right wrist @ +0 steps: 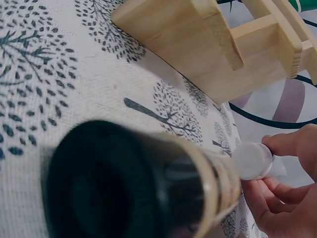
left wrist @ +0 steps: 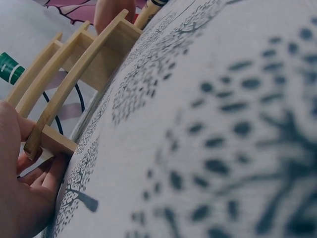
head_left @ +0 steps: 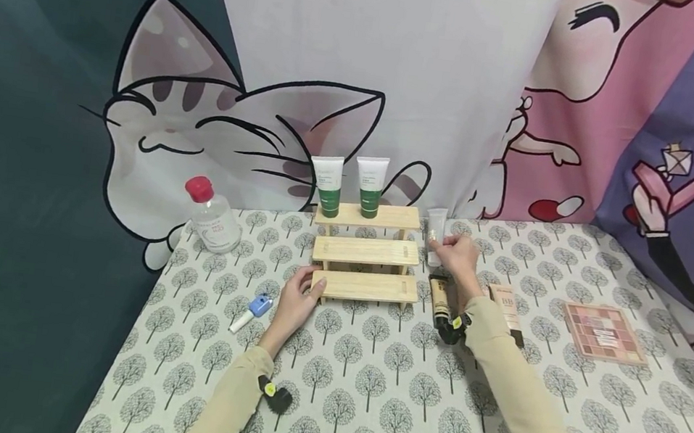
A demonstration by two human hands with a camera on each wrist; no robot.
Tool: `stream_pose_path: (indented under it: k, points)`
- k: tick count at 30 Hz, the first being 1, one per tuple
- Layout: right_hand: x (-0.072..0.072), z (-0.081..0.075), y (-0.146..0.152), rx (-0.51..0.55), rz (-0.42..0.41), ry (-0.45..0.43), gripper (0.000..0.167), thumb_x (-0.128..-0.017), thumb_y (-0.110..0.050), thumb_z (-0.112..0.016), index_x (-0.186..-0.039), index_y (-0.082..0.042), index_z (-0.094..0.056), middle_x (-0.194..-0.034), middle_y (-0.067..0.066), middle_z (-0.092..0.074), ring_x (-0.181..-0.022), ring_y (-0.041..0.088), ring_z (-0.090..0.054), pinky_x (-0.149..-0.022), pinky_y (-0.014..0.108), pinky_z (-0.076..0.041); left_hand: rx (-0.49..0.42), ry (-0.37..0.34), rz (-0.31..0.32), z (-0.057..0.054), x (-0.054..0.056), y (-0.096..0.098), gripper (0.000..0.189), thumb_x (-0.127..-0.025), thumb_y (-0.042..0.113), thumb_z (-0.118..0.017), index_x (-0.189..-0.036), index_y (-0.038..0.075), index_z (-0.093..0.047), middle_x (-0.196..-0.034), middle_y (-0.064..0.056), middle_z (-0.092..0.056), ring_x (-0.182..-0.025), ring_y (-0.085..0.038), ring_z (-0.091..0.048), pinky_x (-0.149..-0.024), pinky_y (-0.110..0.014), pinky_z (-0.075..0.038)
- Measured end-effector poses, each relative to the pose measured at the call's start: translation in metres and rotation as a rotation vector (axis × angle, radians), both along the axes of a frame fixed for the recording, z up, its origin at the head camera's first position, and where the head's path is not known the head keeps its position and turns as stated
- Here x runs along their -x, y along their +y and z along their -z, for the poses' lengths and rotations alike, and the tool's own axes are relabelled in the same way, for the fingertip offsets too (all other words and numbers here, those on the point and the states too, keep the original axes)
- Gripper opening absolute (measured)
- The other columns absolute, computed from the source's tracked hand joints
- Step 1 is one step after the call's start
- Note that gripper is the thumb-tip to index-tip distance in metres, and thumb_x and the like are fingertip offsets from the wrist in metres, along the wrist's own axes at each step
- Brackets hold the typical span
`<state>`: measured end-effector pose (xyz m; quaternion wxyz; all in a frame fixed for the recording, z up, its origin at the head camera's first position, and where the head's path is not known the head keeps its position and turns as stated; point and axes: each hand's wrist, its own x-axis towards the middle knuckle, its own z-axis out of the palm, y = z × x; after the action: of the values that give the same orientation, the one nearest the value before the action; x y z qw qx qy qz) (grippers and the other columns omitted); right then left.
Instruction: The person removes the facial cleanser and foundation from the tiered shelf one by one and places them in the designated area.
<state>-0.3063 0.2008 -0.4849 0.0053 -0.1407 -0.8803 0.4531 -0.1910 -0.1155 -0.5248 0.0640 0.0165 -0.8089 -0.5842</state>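
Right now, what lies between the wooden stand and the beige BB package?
In the head view, a gold-and-black tube lies beside the stand, and the right wrist shows between tube and package.

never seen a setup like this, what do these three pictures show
No machine, just a person. The wide picture comes from a head camera; the close ones from a camera on each wrist. On a tree-print cloth stands a wooden stand, two green-and-white tubes on its top step. Around it are a red-capped bottle, a blue-and-white item, a black-and-gold tube, a beige item and a palette. The left hand grips the stand's lowest step; the right hand pinches a pale tube.
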Motion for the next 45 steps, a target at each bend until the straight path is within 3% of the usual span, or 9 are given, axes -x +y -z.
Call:
stream_pose_path:
  k: [6, 9, 14, 18, 22, 25, 28, 32, 45]
  points:
    - [0.001, 0.007, -0.001, -0.093, 0.005, 0.005, 0.043, -0.089, -0.037, -0.074, -0.103, 0.003, -0.071, -0.11, 0.023, -0.071, -0.096, 0.033, -0.062, -0.085, 0.04, -0.051, -0.011, -0.002, 0.007, -0.001, -0.001, 0.001, 0.039, -0.099, 0.016, -0.064, -0.134, 0.001, -0.057, -0.128, -0.023, -0.064, -0.12, -0.037, -0.064, -0.108, -0.046, -0.052]
    - [0.001, 0.007, -0.002, -0.102, 0.006, 0.004, 0.036, -0.089, -0.036, -0.075, -0.089, 0.0, -0.071, -0.088, 0.016, -0.073, -0.079, 0.026, -0.061, -0.071, 0.033, -0.05, -0.018, -0.015, 0.008, -0.001, 0.0, 0.001, 0.04, -0.099, 0.015, -0.064, -0.135, 0.001, -0.056, -0.129, -0.022, -0.064, -0.12, -0.036, -0.064, -0.107, -0.045, -0.053]
    - [0.002, 0.006, -0.004, -0.102, -0.023, -0.017, 0.037, -0.091, -0.035, -0.071, -0.067, -0.009, -0.061, -0.055, -0.003, -0.055, -0.057, 0.014, -0.048, -0.052, 0.024, -0.04, -0.009, -0.023, 0.002, 0.0, 0.0, 0.0, 0.04, -0.099, 0.016, -0.063, -0.136, 0.002, -0.056, -0.129, -0.021, -0.064, -0.121, -0.034, -0.065, -0.104, -0.042, -0.055]
    - [0.0, 0.002, -0.002, -0.118, -0.032, -0.017, 0.035, -0.093, -0.036, -0.07, -0.081, -0.003, -0.069, -0.073, 0.009, -0.068, -0.069, 0.021, -0.056, -0.06, 0.027, -0.046, -0.011, -0.019, 0.005, -0.001, 0.001, 0.001, 0.04, -0.099, 0.016, -0.064, -0.135, 0.001, -0.056, -0.129, -0.021, -0.064, -0.121, -0.034, -0.065, -0.104, -0.042, -0.055]
    - [-0.004, -0.004, 0.001, -0.116, -0.042, 0.0, 0.045, -0.094, -0.036, -0.067, -0.112, 0.005, -0.069, -0.112, 0.026, -0.071, -0.099, 0.036, -0.065, -0.086, 0.042, -0.057, -0.006, -0.014, 0.002, -0.001, 0.001, 0.002, 0.04, -0.099, 0.016, -0.064, -0.135, 0.002, -0.057, -0.128, -0.021, -0.064, -0.12, -0.034, -0.065, -0.105, -0.043, -0.054]
    - [-0.008, -0.012, 0.002, -0.077, -0.04, 0.024, 0.051, -0.096, -0.035, -0.065, -0.125, 0.006, -0.063, -0.125, 0.028, -0.066, -0.115, 0.042, -0.062, -0.103, 0.051, -0.052, -0.004, -0.009, -0.001, -0.002, 0.001, 0.002, 0.04, -0.099, 0.016, -0.064, -0.135, 0.001, -0.057, -0.128, -0.022, -0.064, -0.12, -0.035, -0.065, -0.106, -0.044, -0.053]
    - [-0.011, -0.022, 0.001, -0.062, -0.04, 0.091, 0.05, -0.097, -0.033, -0.065, -0.128, 0.006, -0.06, -0.124, 0.026, -0.066, -0.117, 0.042, -0.061, -0.108, 0.053, -0.047, -0.004, -0.009, -0.002, -0.002, 0.0, 0.002, 0.04, -0.099, 0.016, -0.065, -0.135, 0.002, -0.057, -0.129, -0.022, -0.064, -0.121, -0.035, -0.065, -0.107, -0.045, -0.053]
    - [-0.014, -0.036, -0.004, -0.076, -0.04, 0.201, 0.046, -0.097, -0.032, -0.066, -0.125, 0.004, -0.063, -0.116, 0.023, -0.069, -0.107, 0.038, -0.065, -0.102, 0.049, -0.049, 0.005, -0.017, -0.009, -0.002, 0.0, 0.0, 0.04, -0.099, 0.017, -0.065, -0.135, 0.003, -0.057, -0.129, -0.021, -0.065, -0.12, -0.034, -0.065, -0.106, -0.043, -0.054]
    - [-0.028, -0.094, -0.029, 0.085, -0.078, 0.322, 0.046, -0.096, -0.029, -0.068, -0.13, 0.001, -0.06, -0.124, 0.021, -0.066, -0.114, 0.034, -0.063, -0.102, 0.045, -0.053, -0.01, -0.023, -0.005, -0.003, -0.001, 0.001, 0.04, -0.097, 0.015, -0.066, -0.135, 0.003, -0.057, -0.129, -0.02, -0.065, -0.12, -0.033, -0.065, -0.105, -0.042, -0.055]
